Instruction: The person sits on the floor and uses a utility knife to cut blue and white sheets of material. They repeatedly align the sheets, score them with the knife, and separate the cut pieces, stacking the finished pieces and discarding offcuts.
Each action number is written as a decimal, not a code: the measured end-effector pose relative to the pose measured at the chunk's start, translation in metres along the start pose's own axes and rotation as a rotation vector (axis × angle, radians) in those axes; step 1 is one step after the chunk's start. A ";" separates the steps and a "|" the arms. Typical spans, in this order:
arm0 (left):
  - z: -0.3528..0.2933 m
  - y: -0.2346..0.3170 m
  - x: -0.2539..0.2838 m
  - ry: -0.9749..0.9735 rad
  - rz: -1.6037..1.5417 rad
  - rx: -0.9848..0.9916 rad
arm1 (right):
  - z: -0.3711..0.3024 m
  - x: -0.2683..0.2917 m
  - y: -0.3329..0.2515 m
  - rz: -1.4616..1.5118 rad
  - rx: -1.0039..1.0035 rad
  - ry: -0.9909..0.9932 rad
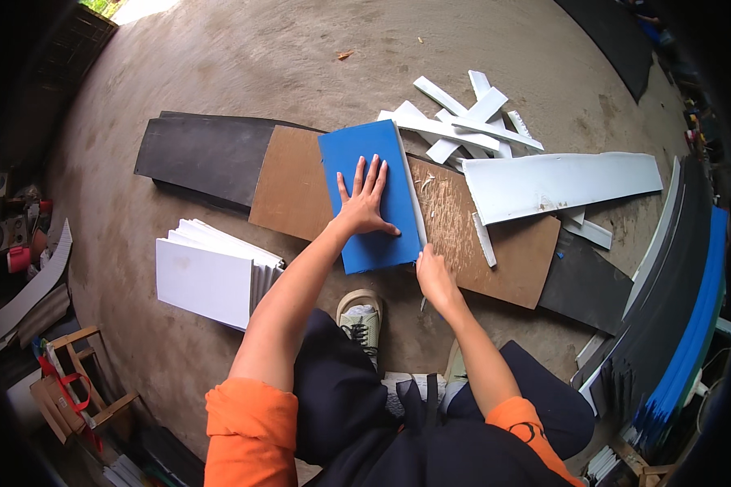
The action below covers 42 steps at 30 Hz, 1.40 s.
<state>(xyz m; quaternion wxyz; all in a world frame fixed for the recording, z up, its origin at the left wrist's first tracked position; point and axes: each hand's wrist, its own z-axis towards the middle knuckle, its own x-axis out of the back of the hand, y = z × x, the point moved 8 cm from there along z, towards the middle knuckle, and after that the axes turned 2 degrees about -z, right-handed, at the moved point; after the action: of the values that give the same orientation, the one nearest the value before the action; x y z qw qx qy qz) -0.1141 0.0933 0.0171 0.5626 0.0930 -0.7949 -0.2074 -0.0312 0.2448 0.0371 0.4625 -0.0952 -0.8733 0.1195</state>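
My left hand [365, 209] lies flat with fingers spread on a blue rectangular sheet [386, 162], pressing it onto a brown board [288, 174]. Along the sheet's right side runs a narrow white strip [410, 183]. My right hand [435, 277] is closed at the sheet's near right corner. Whatever it grips is mostly hidden; only a small thin bit shows below the fist. The brown board's surface is scratched and scuffed right of the sheet.
White offcut strips [471, 122] lie piled at the far right, beside a long white panel [564, 183]. A stack of white sheets [203, 272] is on the floor at left. Dark boards [203, 158] extend beneath the brown one. Black and blue sheets [686, 316] stand at far right.
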 end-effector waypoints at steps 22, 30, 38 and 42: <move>-0.003 -0.001 0.002 -0.033 -0.030 0.016 | 0.185 0.088 -0.095 -0.101 0.171 0.326; 0.003 0.005 0.000 -0.022 -0.037 -0.002 | 0.163 0.064 -0.062 -0.039 0.039 0.141; 0.002 0.006 0.001 -0.002 0.005 0.000 | -0.051 -0.028 0.033 0.005 -0.060 -0.095; 0.002 -0.001 0.000 0.002 0.023 0.007 | -0.060 0.017 0.014 -0.017 -0.023 0.018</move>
<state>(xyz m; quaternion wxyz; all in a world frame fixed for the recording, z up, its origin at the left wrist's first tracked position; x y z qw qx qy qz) -0.1157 0.0934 0.0159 0.5653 0.0862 -0.7961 -0.1980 0.0097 0.2702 0.0792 0.4705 -0.0939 -0.8711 0.1047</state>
